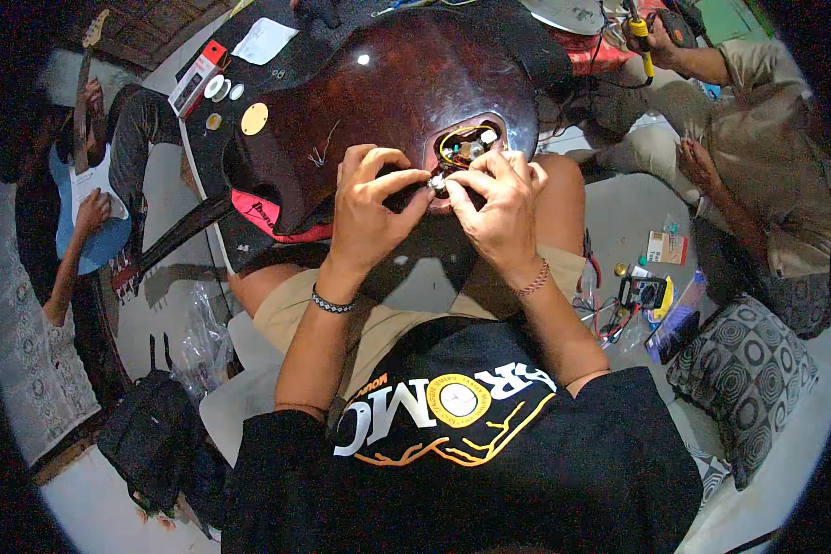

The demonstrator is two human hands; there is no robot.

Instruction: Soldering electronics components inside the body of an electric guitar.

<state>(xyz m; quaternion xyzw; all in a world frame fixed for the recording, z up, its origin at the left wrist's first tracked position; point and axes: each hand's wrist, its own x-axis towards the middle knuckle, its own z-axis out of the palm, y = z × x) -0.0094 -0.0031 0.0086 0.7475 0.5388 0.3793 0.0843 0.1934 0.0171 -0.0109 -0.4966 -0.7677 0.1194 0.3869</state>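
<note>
A dark red-brown guitar body (379, 102) lies back side up in front of me. Its control cavity (428, 148) is uncovered, with a yellow wire (448, 138) and small electronic parts inside. At the cavity's near edge, a small silvery part (438, 186), like a potentiometer, sits between my fingertips. My left hand (371, 205) pinches it from the left, thumb and forefinger together. My right hand (506, 205) closes on it from the other side, partly covering the cavity. The fingers hide most of the part, so its exact kind is unclear.
At left, a person plays a blue guitar (65, 208). Another at right holds a yellow soldering iron (641, 42). A round cream plate (254, 118) and red box (198, 78) lie beyond the body. Right: a multimeter (644, 292), pliers (593, 263), a cushion (752, 379).
</note>
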